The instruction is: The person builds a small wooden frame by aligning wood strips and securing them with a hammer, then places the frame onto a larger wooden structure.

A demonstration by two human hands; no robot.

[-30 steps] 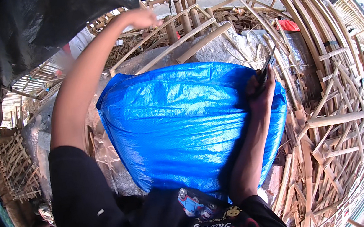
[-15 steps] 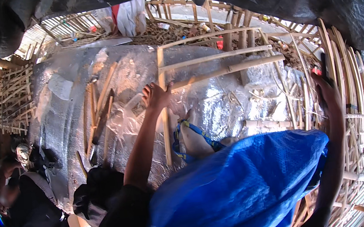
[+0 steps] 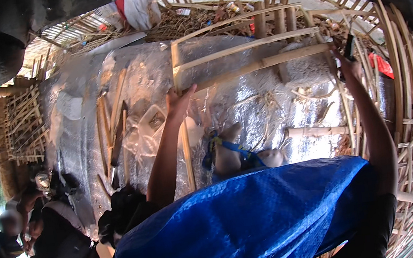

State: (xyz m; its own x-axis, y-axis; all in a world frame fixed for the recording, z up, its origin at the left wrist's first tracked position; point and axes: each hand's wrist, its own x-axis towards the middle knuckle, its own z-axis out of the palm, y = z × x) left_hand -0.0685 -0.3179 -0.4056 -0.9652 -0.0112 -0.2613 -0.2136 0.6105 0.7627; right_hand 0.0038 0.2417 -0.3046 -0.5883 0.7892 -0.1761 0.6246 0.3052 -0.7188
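A crinkled blue plastic tarp covers the person's lap, beyond it a pale bamboo-strip frame lies on silvery sheeting, the left hand gripping its upright strip, the right hand closed on a dark tool.

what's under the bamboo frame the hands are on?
Under the bamboo frame lies a silvery plastic sheet, with loose bamboo strips on it. The left hand and right hand grip the frame. The blue tarp covers whatever lies below the near edge.
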